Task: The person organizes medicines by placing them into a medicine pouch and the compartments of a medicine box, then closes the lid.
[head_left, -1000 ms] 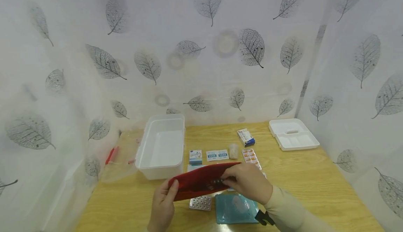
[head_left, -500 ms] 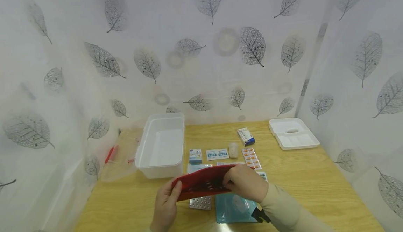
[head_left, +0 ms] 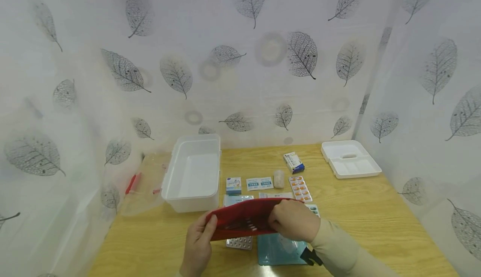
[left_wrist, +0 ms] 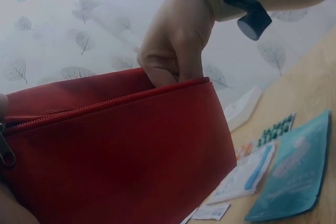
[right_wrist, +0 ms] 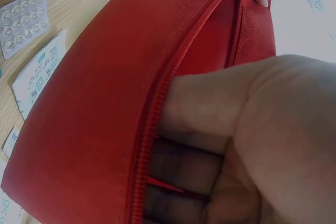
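And here's the left hand [head_left: 198,243], up from below with its thumb on top, pinching 1 end of a red zippered pouch [head_left: 240,211] that hangs tilted above the table [head_left: 150,243]. The right hand [head_left: 296,222] bends down from a beige sleeve [head_left: 340,243], wrist arched, its fingers dipping through the pouch's gaping mouth. The fingertips are buried behind the zip edge; whether they're gripping anything in there, I can't tell. Small pale glints show inside the pouch, just left of those fingers.

What a change from 1 second ago! Back then the right fingers were at the mouth with a small dark, shiny strip; now that strip is out of my sight and the hand sits lower in the pouch. The left hand has slid a touch towards the right one. Just beyond the right fingers, a flat white packet [head_left: 276,195] has come into view, and past it lies a blister pack of orange capsules [head_left: 300,189]. Below the right hand rests a flat teal packet [head_left: 279,252]; between the hands, a silver blister pack [head_left: 239,243] peeks from under the pouch.
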A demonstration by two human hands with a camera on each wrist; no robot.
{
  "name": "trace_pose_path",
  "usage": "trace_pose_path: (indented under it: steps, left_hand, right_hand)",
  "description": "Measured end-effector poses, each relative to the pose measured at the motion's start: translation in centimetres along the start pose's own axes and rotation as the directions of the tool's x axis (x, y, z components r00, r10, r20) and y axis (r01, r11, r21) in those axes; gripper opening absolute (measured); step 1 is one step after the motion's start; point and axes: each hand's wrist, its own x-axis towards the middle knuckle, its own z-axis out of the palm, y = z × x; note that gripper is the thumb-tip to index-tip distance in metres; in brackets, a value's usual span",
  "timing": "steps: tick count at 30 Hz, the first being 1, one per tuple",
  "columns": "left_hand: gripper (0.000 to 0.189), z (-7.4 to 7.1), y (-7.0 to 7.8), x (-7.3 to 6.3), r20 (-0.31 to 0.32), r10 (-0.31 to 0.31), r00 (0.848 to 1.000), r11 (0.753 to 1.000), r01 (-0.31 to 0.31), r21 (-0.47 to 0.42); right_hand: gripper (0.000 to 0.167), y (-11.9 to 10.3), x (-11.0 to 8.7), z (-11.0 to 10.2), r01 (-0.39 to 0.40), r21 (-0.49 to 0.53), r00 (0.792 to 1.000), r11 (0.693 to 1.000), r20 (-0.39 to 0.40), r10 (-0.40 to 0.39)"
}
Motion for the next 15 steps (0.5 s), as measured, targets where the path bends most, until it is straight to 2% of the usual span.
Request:
trace_pose_path:
  steps: [3,7,9,11,15]
  left_hand:
    - [0.027,-0.1,0.0,0.0,-0.013,-0.022,1.000,1.000,0.022,0.011]
    - [0.028,-0.4,-0.1,0.2,-0.067,-0.039,0.997,0.999,0.040,0.015]
    - [0.028,-0.6,-0.1,0.3,-0.096,-0.046,0.994,0.999,0.047,0.008]
    - [0.029,-1.0,-0.1,0.4,-0.121,-0.056,0.991,0.998,0.058,0.007]
    - [0.030,-1.6,0.0,0.5,-0.151,-0.082,0.985,0.996,0.085,0.013]
  right_hand:
    - [0.030,0.1,0.0,0.0,-0.007,0.016,1.000,1.000,0.004,0.007]
    - [0.016,0.3,0.0,-0.2,0.000,0.099,1.000,0.995,-0.027,0.003]
    - [0.008,0.5,-0.3,-0.4,0.022,0.146,0.997,0.989,-0.078,-0.010]
    - [0.010,0.9,-0.7,-0.5,0.061,0.190,0.986,0.980,-0.163,-0.030]
    - [0.012,2.2,-2.0,-0.7,0.120,0.250,0.944,0.961,-0.327,-0.032]
